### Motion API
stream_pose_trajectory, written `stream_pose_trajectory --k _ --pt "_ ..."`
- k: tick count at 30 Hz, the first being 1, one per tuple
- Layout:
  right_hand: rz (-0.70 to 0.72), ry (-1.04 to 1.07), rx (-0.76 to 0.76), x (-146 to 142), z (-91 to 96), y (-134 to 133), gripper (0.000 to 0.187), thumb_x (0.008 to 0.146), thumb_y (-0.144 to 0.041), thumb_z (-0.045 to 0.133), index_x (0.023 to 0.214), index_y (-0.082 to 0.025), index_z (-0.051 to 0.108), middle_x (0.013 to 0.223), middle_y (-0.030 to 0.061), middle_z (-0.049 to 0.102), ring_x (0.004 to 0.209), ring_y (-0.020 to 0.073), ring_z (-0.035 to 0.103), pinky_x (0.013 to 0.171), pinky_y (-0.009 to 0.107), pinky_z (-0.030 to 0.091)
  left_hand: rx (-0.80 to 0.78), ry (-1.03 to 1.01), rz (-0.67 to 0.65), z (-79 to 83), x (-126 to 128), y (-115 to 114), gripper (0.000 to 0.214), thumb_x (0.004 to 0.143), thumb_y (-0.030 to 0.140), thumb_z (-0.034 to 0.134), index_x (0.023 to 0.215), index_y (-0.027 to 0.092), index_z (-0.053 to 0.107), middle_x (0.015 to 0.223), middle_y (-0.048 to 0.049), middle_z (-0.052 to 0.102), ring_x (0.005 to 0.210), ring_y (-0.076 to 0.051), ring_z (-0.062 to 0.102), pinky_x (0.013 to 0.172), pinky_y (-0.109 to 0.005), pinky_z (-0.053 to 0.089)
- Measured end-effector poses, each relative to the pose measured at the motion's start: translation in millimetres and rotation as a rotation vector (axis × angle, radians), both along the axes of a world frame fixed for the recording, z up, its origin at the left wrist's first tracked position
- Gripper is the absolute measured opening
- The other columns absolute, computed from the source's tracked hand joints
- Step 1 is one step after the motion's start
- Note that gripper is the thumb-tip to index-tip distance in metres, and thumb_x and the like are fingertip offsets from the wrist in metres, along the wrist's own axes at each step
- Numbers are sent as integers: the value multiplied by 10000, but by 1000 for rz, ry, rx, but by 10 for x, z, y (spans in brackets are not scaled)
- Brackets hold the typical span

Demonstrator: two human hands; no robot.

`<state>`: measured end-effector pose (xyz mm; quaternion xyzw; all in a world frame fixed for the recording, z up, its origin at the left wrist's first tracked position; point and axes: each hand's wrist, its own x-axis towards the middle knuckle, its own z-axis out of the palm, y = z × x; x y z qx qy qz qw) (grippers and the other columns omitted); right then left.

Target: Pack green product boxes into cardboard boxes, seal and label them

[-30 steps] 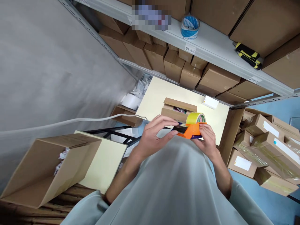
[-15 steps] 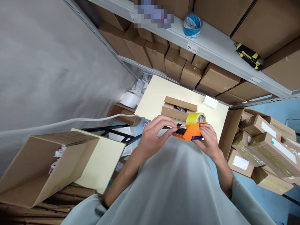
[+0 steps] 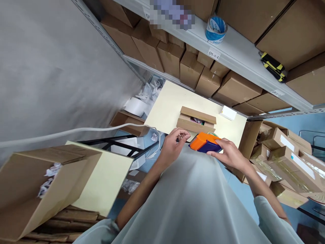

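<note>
My right hand [image 3: 230, 153] grips an orange and dark blue tape dispenser [image 3: 206, 143], now turned so its blue side faces me. The tape roll shows only as a thin edge behind it. Just left of the dispenser, my left hand [image 3: 175, 144] has its fingers curled together in a pinch; anything between the fingertips is too small to make out. Beyond both hands, a small cardboard box [image 3: 185, 126] lies on the pale table [image 3: 167, 98], its flaps partly raised and some contents visible in the gap.
A small white box [image 3: 228, 113] lies at the table's far right. Above runs a shelf with a blue tape roll [image 3: 216, 29] and yellow-black cutters [image 3: 273, 67]. Packed cartons [image 3: 286, 156] fill a large box on the right. At left stands an open carton [image 3: 61, 193] with crumpled paper.
The dispenser has been rolled over in my right hand, hiding most of its yellow tape roll. My left hand has come away from the dispenser's front end, and its fingers have curled in.
</note>
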<state>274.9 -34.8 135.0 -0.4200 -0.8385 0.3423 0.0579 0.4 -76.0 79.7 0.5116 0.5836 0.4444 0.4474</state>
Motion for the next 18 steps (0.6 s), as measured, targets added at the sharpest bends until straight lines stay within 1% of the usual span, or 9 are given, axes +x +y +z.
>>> stream_pose_trajectory --k 2,3,6,9,11,13,16,18 --pt "4 -74 -125 11 56 80 513 1072 -724 606 896 -248 688 744 14 713 662 217 650 628 321 490 -113 -72 37 -110 -72 29 236 1008 445 694 915 230 726 897 -23 762 763 -172 674 726 -308 575" --pt "-7 -114 -165 20 87 131 519 1061 -730 618 882 -248 688 721 6 697 630 208 626 604 317 465 -157 -103 79 -163 -136 62 263 993 482 704 924 229 729 883 -22 760 743 -173 668 717 -312 580" --pt "-83 -207 -237 31 175 344 535 1016 -745 665 850 -238 694 653 -16 640 551 174 535 560 307 401 -210 -163 218 -336 -409 256 345 931 566 748 944 221 735 876 -32 755 761 -187 675 742 -331 607" --pt "-122 -211 -355 -25 191 657 549 954 -759 730 918 -211 737 697 -8 661 590 165 539 572 297 401 -242 -216 192 -524 -662 547 394 825 587 827 905 211 741 933 -61 774 886 -224 714 868 -378 638" --pt "-121 -179 -472 -83 135 894 588 915 -778 756 956 -192 748 735 1 674 628 164 560 579 288 406 -294 -273 184 -634 -754 723 418 777 583 858 894 197 745 928 -70 769 914 -230 718 933 -408 640" --pt "-124 -149 -602 -136 41 1111 622 882 -796 774 946 -179 743 740 7 670 635 157 568 577 278 415 -353 -330 193 -720 -792 843 431 747 573 877 883 184 749 909 -70 759 913 -227 715 960 -428 639" --pt "-127 -127 -767 -203 -107 1331 636 838 -794 815 911 -168 734 732 14 669 630 147 580 577 270 450 -443 -387 194 -820 -820 923 428 695 547 903 849 174 757 878 -65 753 881 -216 705 958 -438 636" --pt "-124 -130 -818 -257 -191 1401 635 826 -786 830 910 -164 735 738 15 674 632 142 586 580 265 464 -498 -411 195 -887 -848 942 409 674 518 915 830 174 759 862 -60 752 856 -208 702 954 -440 636"
